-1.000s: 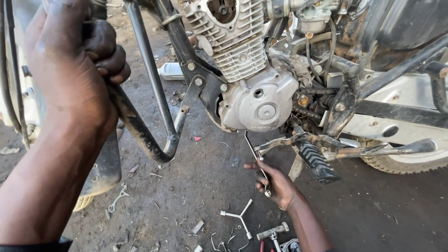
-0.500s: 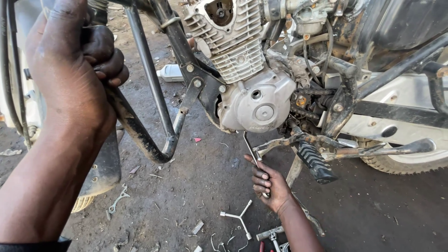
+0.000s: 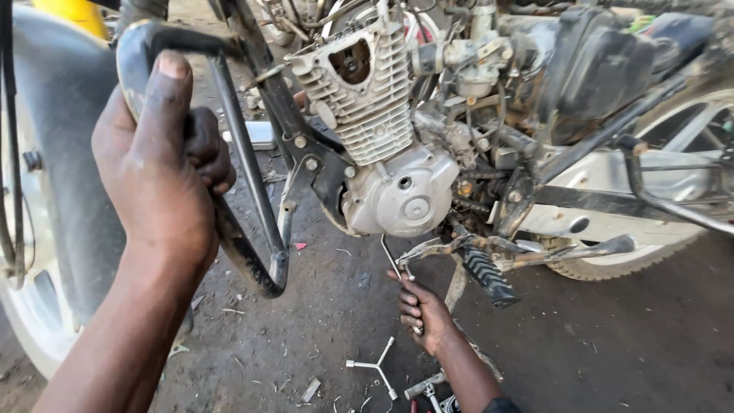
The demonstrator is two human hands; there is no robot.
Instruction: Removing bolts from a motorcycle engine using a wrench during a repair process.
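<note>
Head view: wrench (image 3: pixel 399 271) in right hand (image 3: pixel 423 312), below engine (image 3: pixel 397 191).

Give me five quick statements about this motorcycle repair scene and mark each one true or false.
1. The left hand grips the black crash guard bar at the front of the motorcycle. True.
2. The right hand is empty. False: it holds a slim metal wrench reaching up under the engine.
3. A three-armed Y-shaped wrench lies on the dirt ground near the right hand. True.
4. The engine's finned cylinder is painted bright red. False: it is bare grey metal.
5. The ribbed footpeg is gripped by the right hand's fingers. False: the footpeg is free, beside that hand.
</note>
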